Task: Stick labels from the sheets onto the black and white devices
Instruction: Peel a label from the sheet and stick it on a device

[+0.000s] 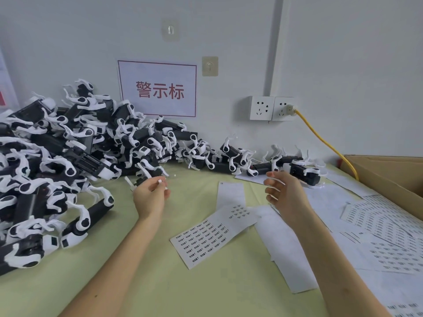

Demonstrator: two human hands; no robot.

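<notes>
The left hand (151, 194) is curling its fingers; whether it is pinching anything I cannot tell. The right hand (287, 196) is hovering open, empty, beside a device (305, 173) at the far edge of the tabletop (183, 282): likely light and rigid, best gripped by its black body. The box (389, 172) at the right edge is hiding its contents.

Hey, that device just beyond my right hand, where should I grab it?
Probably grip its black barrel across the middle, coming from above with the right hand; it lies on its side, and white arms stick out at the ends.
</notes>
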